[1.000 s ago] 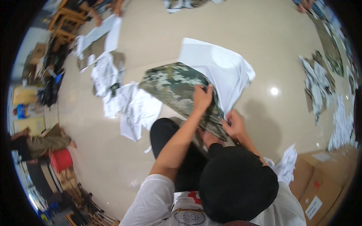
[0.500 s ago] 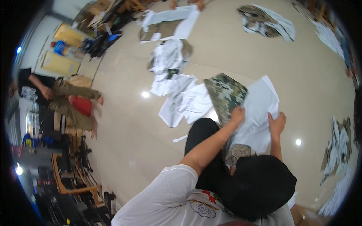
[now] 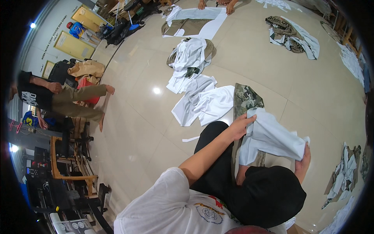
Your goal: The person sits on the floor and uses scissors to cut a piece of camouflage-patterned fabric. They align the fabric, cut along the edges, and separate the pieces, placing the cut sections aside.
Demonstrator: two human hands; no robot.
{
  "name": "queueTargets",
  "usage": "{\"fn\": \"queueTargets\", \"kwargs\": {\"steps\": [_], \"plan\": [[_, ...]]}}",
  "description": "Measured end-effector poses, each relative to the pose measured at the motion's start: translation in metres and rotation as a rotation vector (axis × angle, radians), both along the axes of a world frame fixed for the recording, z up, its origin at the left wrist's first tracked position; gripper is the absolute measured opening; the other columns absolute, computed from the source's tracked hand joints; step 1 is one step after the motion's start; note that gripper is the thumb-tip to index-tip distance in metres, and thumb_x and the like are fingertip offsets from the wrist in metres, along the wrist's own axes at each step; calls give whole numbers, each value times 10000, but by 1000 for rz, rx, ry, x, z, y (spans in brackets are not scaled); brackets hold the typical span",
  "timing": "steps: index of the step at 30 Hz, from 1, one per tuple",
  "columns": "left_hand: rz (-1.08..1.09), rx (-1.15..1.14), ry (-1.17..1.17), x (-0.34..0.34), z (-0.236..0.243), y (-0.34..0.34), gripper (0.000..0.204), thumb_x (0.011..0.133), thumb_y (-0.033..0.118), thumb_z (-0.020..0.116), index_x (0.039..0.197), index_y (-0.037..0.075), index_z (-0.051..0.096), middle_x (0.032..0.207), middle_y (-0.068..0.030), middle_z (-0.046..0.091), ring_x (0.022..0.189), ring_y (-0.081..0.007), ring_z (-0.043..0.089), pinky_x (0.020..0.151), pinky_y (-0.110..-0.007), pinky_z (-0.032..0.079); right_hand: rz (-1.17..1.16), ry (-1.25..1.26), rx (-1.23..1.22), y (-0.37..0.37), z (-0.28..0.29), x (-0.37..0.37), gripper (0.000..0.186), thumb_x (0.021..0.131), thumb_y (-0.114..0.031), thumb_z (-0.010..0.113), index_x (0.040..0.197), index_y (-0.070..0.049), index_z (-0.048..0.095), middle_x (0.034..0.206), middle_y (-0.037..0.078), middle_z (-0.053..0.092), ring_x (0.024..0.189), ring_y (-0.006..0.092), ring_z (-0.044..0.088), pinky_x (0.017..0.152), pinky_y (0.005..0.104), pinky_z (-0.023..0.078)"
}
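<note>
My left hand (image 3: 242,126) pinches one edge of a soft white sheet (image 3: 272,134), which looks like cloth and hangs in folds above the floor. My right hand (image 3: 304,160) grips the sheet's other end, farther right and nearer me. Beneath it, a camouflage-printed piece (image 3: 246,97) lies on the floor beside my bent leg, partly hidden by the sheet. Left of that piece, white sheets (image 3: 216,103) lie spread and overlapping, touching its edge.
A white-and-camouflage heap (image 3: 191,58) lies farther ahead. Beyond it, another person's hands (image 3: 230,7) hold a brown piece on white (image 3: 194,27). More bundles lie at far right (image 3: 292,35) and near right (image 3: 344,171). Someone in dark clothing (image 3: 50,93) is at left, near a wooden frame (image 3: 56,156).
The white sheet was spread flatter over the camouflage piece; now it is lifted and folded, pulled rightward. My right hand has moved right and toward me. The view has shifted slightly.
</note>
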State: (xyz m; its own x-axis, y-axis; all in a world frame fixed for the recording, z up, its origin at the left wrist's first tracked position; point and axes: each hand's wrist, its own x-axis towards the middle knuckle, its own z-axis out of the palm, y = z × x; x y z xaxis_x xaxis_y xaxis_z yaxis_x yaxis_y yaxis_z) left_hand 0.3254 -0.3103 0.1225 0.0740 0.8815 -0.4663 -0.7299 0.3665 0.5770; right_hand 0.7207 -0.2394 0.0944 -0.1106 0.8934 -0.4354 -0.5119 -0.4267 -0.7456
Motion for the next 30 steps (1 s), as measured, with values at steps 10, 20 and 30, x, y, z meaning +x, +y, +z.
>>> {"fn": "queueTargets", "kwargs": {"steps": [10, 20, 30], "plan": [[246, 52, 386, -103, 58, 25, 355, 1112, 298, 589, 1393, 89, 530, 1226, -43, 654, 1127, -181, 667, 956, -415, 577, -260, -579, 200, 46, 77, 118, 569, 1083, -312, 627, 1543, -11, 481, 1492, 153, 582, 1360, 264, 577, 1155, 411, 460], [271, 444, 892, -393, 204, 34, 480, 1144, 351, 476, 1499, 34, 536, 1556, -118, 552, 1477, -268, 473, 1261, -487, 322, -153, -438, 742, 152, 256, 74, 595, 1058, -272, 675, 1571, -42, 478, 1501, 72, 565, 1375, 170, 518, 1177, 360, 397], [178, 77, 1196, -399, 167, -90, 452, 1101, 241, 622, 1477, 13, 517, 1476, -90, 587, 1409, -220, 532, 1156, -423, 393, 121, -659, 428, 110, 139, 111, 857, 885, -480, 819, 1579, -161, 431, 1562, 113, 506, 1448, 242, 475, 1196, 488, 389]]}}
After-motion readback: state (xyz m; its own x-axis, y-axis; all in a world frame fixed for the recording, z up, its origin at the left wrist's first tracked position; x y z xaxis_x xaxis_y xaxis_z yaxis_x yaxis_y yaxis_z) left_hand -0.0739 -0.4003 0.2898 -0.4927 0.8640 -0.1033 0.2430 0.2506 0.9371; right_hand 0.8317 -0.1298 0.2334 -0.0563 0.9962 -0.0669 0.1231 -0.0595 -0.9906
